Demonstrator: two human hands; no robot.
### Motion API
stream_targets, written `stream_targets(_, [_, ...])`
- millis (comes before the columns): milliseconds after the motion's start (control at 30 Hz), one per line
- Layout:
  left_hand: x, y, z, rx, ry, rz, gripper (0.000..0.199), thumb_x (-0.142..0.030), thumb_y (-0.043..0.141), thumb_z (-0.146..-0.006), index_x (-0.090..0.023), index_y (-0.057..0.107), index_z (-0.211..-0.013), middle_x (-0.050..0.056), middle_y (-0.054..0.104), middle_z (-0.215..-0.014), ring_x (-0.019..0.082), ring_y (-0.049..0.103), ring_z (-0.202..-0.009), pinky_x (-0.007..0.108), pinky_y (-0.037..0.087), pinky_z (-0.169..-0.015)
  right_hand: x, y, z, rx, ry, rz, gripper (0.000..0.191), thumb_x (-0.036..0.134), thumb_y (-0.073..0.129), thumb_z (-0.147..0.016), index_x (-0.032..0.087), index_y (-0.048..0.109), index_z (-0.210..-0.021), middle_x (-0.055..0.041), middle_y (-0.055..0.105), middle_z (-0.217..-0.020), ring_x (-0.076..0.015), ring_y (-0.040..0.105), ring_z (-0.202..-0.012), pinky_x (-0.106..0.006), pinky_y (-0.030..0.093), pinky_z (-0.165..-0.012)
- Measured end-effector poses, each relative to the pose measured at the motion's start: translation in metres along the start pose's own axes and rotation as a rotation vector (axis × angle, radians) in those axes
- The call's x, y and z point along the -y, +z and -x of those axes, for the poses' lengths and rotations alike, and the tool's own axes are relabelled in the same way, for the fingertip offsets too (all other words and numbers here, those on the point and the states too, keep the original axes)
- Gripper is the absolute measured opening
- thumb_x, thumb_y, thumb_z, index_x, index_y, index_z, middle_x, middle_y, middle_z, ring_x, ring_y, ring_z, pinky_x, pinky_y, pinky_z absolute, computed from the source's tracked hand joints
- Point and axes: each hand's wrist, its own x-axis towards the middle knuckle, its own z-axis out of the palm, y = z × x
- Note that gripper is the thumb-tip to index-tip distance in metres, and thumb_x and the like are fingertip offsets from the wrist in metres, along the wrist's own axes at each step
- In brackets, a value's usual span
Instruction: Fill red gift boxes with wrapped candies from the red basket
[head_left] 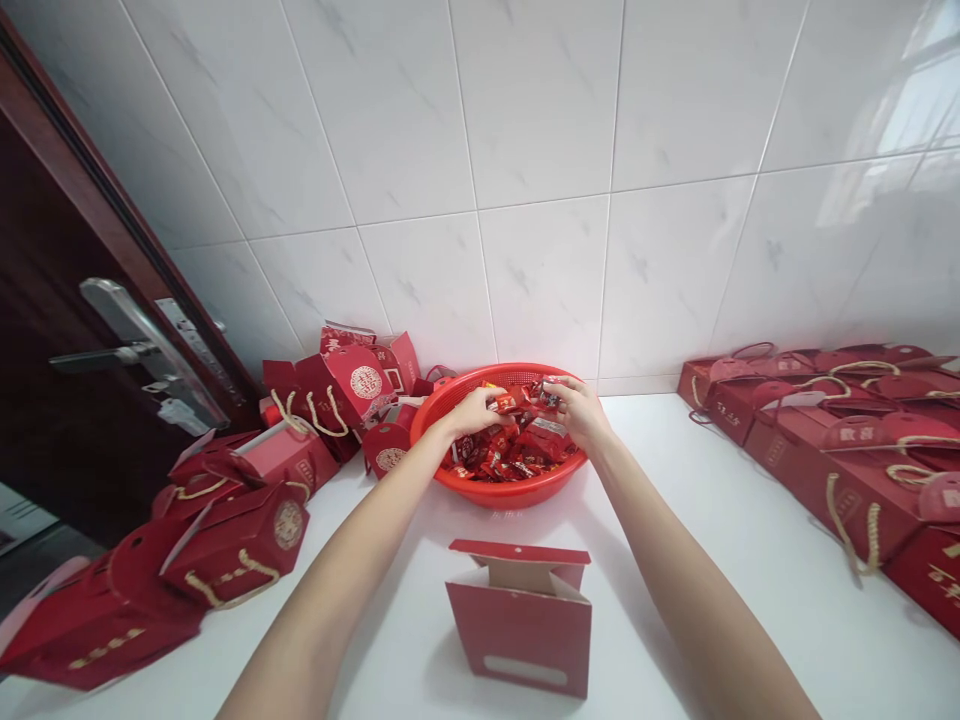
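Both of my hands are over a red plastic basket (510, 492) filled with red-wrapped candies (517, 455). My left hand (474, 412) is closed on a red-wrapped candy (511, 400) above the pile. On the right side of the basket, my right hand (579, 408) pinches a dark red wrapped candy (551, 390). Between my forearms, a red paper gift box (525, 635) stands upright on the white table with its top flaps open. Its inside is mostly hidden from this angle.
Red gift boxes with rope handles (240, 540) lie loosely at the left, some piled by the wall. Rows of closed red boxes (817, 440) fill the right side. A tiled wall (540, 280) stands behind; a dark door (67, 260) with a metal handle is at the left.
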Motion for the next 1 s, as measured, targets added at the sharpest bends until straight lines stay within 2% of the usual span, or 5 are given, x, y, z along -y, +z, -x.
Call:
stream_targets(267, [-0.005, -0.005, 0.003, -0.05, -0.008, -0.051, 0.035, -0.046, 0.059, -0.081, -0.015, 0.071, -0.093, 0.006, 0.073, -0.101, 0.021, 0.064, -0.093, 0.031, 0.047, -0.089, 0.001, -0.001, 0.001, 0.016, 0.004, 0.013, 0.014, 0.017, 0.071, -0.065, 0.02, 0.061, -0.075, 0.0008, 0.068, -0.069, -0.0177, 0.069, -0.067, -0.026, 0.054, -0.053])
stream_targets(467, [-0.011, -0.003, 0.004, -0.027, -0.172, 0.112, 0.045, -0.043, 0.041, -0.09, -0.013, 0.074, -0.093, 0.009, 0.073, -0.109, 0.024, 0.064, -0.101, 0.034, 0.05, -0.088, 0.0, -0.002, 0.0, 0.033, 0.016, 0.035, 0.012, 0.017, 0.07, -0.067, 0.02, 0.062, -0.074, 0.0006, 0.068, -0.07, -0.017, 0.068, -0.069, -0.026, 0.056, -0.057])
stream_targets(600, [-0.011, -0.003, 0.003, -0.065, -0.169, 0.112, 0.033, -0.018, 0.046, -0.078, -0.014, 0.074, -0.094, 0.007, 0.072, -0.113, 0.021, 0.064, -0.101, 0.031, 0.052, -0.086, 0.001, -0.002, 0.001, 0.049, 0.031, 0.024, 0.011, 0.014, 0.07, -0.07, 0.019, 0.062, -0.075, 0.0002, 0.068, -0.074, -0.0178, 0.069, -0.07, -0.028, 0.058, -0.057])
stream_targets(700, [-0.011, -0.002, 0.003, -0.045, -0.167, 0.149, 0.042, -0.006, 0.048, -0.07, -0.015, 0.072, -0.103, 0.006, 0.072, -0.114, 0.017, 0.067, -0.093, 0.03, 0.054, -0.087, 0.002, 0.0, 0.003, 0.057, 0.047, 0.012, 0.01, 0.012, 0.068, -0.073, 0.019, 0.062, -0.076, 0.0003, 0.067, -0.076, -0.0177, 0.07, -0.071, -0.027, 0.058, -0.055])
stream_targets(1000, [-0.008, -0.002, 0.004, -0.031, -0.177, 0.061, 0.045, -0.002, 0.051, -0.072, -0.018, 0.072, -0.109, 0.006, 0.071, -0.116, 0.017, 0.067, -0.104, 0.028, 0.057, -0.088, 0.002, 0.0, 0.004, 0.098, 0.032, 0.013, 0.012, 0.014, 0.073, -0.071, 0.018, 0.063, -0.075, 0.0, 0.067, -0.074, -0.0161, 0.069, -0.067, -0.024, 0.057, -0.053])
